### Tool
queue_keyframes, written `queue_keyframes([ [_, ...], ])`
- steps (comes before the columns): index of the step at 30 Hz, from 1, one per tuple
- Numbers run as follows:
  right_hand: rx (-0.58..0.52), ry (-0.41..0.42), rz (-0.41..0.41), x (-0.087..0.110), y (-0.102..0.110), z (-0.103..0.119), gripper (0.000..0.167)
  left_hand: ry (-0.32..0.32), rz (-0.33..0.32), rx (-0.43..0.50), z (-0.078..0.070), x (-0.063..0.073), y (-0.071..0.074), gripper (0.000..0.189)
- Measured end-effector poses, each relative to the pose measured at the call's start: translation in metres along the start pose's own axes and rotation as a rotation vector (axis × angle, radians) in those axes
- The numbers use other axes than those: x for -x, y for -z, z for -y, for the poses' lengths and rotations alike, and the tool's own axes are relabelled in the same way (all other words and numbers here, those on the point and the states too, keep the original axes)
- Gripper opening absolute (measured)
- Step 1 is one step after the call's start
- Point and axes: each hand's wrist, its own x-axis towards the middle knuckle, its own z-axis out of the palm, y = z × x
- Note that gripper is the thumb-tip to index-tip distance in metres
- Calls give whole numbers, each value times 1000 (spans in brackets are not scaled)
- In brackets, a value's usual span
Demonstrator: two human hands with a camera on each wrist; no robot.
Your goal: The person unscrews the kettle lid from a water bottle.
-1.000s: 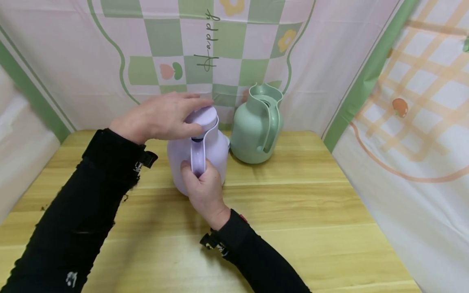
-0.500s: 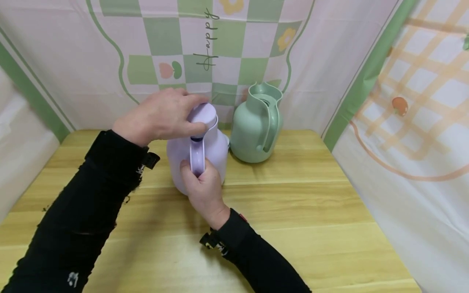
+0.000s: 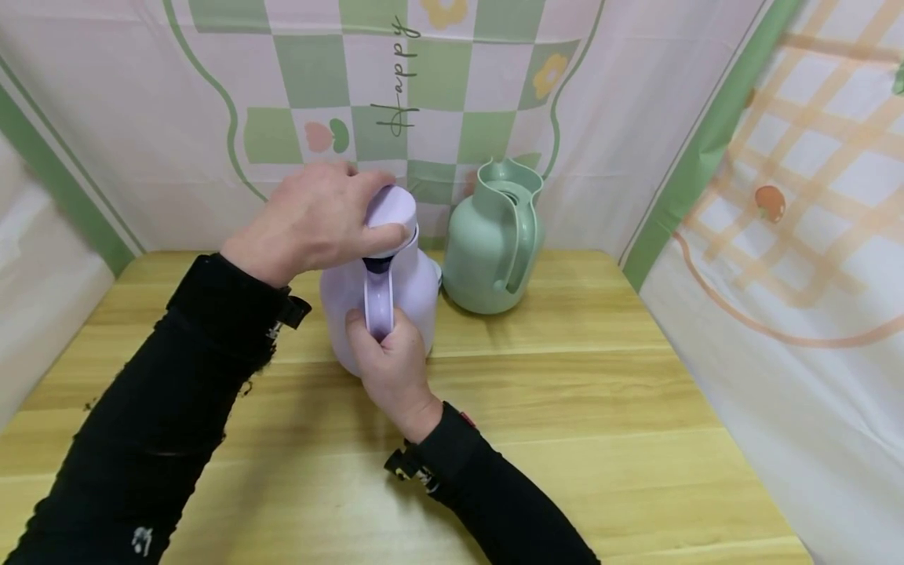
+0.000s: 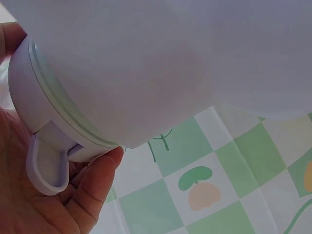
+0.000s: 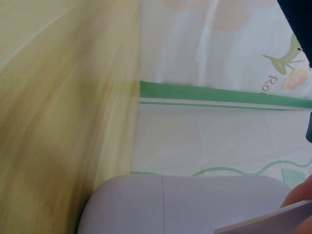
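Note:
A lilac thermos jug (image 3: 417, 294) stands upright on the wooden table, its handle toward the near side. My left hand (image 3: 311, 216) grips the round lilac lid (image 3: 392, 206) from above, thumb along the near side. Below the lid's near edge a dark strip shows over the handle. In the left wrist view, fingers curl round the lid (image 4: 53, 112); a small tab (image 4: 48, 168) juts from it, and a pale green band lies between lid and jug. My right hand (image 3: 395, 369) grips the jug's handle (image 3: 379, 302), thumb on its left side. The jug's body fills the right wrist view's bottom (image 5: 185, 200).
A green thermos jug (image 3: 487, 251) stands behind and right of the lilac one, handle facing near right. The flat rim of something pale peeks out between the two jugs. Patterned cloth (image 3: 438, 86) hangs behind the wooden table (image 3: 565, 439) and along its sides.
My left hand has moved up and slightly right, and the lid has risen with it, so more of the dark strip below shows. My right hand and the jug's body stay put.

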Motion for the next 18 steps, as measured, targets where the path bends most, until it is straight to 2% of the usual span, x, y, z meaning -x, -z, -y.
queue_keyframes([
  [6,6,0,-3,0,0,0,38,44,-4,28,1,1,6,72],
  [18,8,-24,-21,2,-1,1,35,109,-87,249,12,9,10,70],
])
